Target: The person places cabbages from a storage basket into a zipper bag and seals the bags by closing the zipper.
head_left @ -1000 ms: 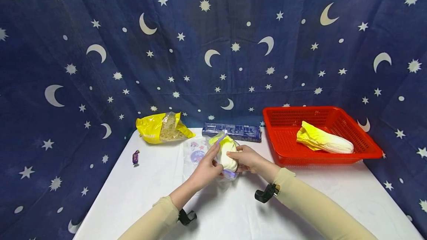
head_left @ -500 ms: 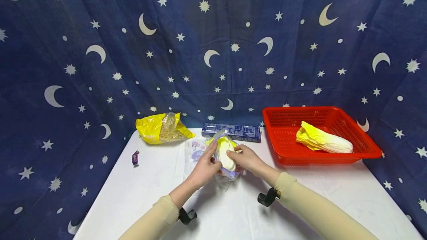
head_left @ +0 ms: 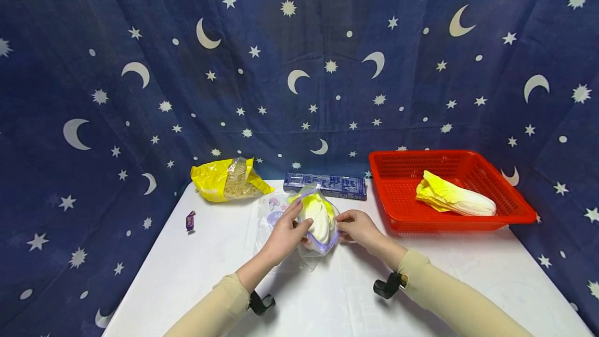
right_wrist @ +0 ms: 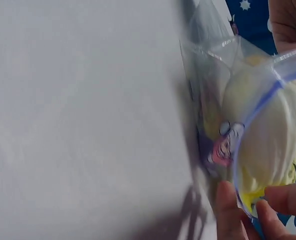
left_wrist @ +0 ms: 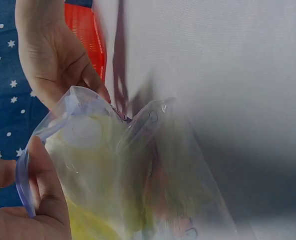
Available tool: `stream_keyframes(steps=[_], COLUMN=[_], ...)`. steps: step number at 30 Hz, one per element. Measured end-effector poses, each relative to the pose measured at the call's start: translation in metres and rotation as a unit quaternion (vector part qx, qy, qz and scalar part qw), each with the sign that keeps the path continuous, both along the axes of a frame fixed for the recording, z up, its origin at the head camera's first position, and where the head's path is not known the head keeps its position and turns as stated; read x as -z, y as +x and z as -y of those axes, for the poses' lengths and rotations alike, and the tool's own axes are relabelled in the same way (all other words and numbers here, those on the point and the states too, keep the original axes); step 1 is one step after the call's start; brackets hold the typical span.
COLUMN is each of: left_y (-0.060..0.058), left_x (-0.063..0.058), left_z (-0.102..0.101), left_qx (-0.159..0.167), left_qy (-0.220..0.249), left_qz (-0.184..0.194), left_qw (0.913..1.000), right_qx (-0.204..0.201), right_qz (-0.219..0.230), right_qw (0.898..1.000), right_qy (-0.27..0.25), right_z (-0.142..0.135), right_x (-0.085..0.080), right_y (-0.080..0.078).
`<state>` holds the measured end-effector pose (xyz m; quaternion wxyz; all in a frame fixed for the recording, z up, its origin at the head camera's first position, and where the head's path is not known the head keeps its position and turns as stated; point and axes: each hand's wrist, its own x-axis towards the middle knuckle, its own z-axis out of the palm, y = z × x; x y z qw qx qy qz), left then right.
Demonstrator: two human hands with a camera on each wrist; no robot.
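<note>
A clear zip bag with a purple zip strip [head_left: 326, 248] stands mouth-up over the middle of the white table. White and yellow napa cabbage [head_left: 318, 221] sits inside it, bulging through the opening. My left hand [head_left: 285, 234] pinches the left rim, thumb on the inner side and fingers outside, as the left wrist view shows the zip strip [left_wrist: 23, 182] between them. On the opposite rim, my right hand [head_left: 362, 232] pinches the bag's edge between thumb and fingers. Printed cartoon figures [right_wrist: 227, 145] show on the bag's wall in the right wrist view.
A red plastic basket [head_left: 393, 217] at the right holds another napa cabbage [head_left: 456, 197]. Behind the bag lies a long blue box [head_left: 337, 185]. A yellow pasta-like packet [head_left: 212, 178] and a small purple-wrapped candy [head_left: 190, 221] lie at the left. A starry curtain [head_left: 299, 118] hangs behind.
My right hand has left the cabbage and moved right to the bag's rim. The mouth is spread wider, showing more cabbage. My left hand stays at the left rim, its thumb shifted slightly.
</note>
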<state>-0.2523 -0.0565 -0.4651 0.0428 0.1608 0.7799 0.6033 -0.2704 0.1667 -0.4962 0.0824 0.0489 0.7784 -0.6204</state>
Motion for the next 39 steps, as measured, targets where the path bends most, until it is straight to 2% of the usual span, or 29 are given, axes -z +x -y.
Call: stream_keyframes(steps=[3, 7, 15, 18, 26, 31, 39], left_y=[0.000, 0.000, -0.001, -0.002, -0.006, -0.007, -0.010], left_x=[0.000, -0.001, -0.001, -0.001, -0.004, -0.009, -0.022], left_z=[-0.001, -0.001, 0.003, 0.005, 0.012, 0.019, 0.027], left_qx=[-0.006, -0.008, -0.005, -0.007, -0.021, -0.031, -0.026], left_qy=[-0.001, 0.000, 0.001, 0.002, 0.007, 0.013, 0.005], left_qz=[0.002, 0.003, 0.016, 0.016, 0.022, 0.023, 0.020], left_qw=[1.0000, 1.0000, 0.9999, 0.9999, 0.9995, 0.9992, 0.9994], right_qx=[0.013, 0.005, 0.029, 0.025, -0.003, -0.016, -0.037], right_qz=[0.001, -0.010, -0.036, -0.051, -0.103, -0.135, -0.130], right_qw=[0.999, 0.999, 0.999, 0.998, 0.992, 0.987, 0.985], right_qy=[-0.040, -0.042, 0.017, 0.036, 0.080, 0.088, 0.103], right_z=[0.004, 0.008, 0.013, 0.014, 0.018, 0.019, 0.019], right_x=[0.004, 0.008, 0.005, 0.002, -0.012, -0.026, -0.053], right_y=[0.004, 0.010, 0.010, 0.008, 0.005, 0.005, 0.004])
